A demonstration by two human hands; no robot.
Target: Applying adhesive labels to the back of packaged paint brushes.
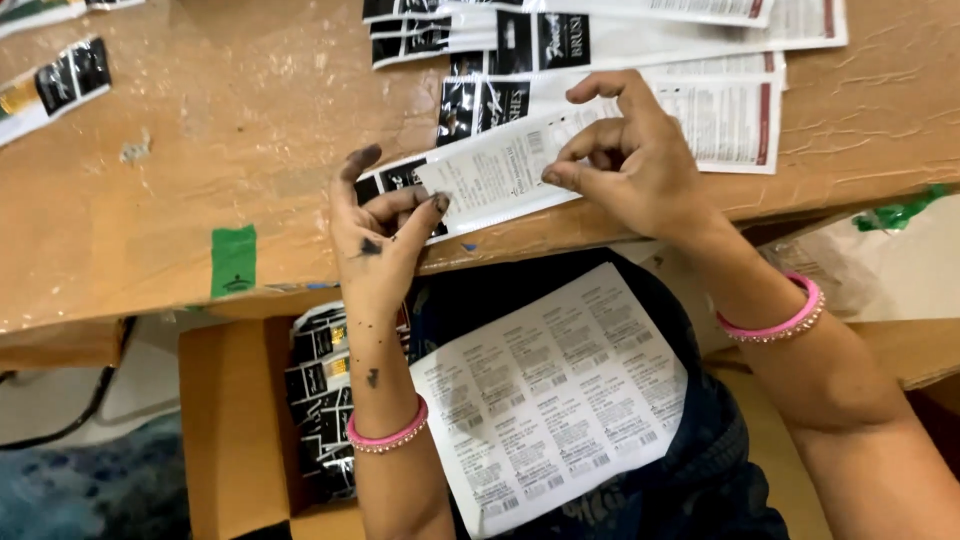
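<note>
My left hand (378, 235), smudged with dark marks, holds down the left end of a flat white and black packet (480, 180) at the near edge of the brown table (240, 150). My right hand (625, 160) has its thumb and forefinger pinched on a small white printed sticker (522, 160) lying on that packet. A white sheet of printed stickers (550, 395) lies on my lap below. Both wrists wear pink bangles.
Several more flat packets (600, 50) lie spread along the table's far side, and others (55, 85) at the far left. A cardboard box (225, 430) under the table holds a stack of black packets (325, 400). Green tape (233, 260) marks the table.
</note>
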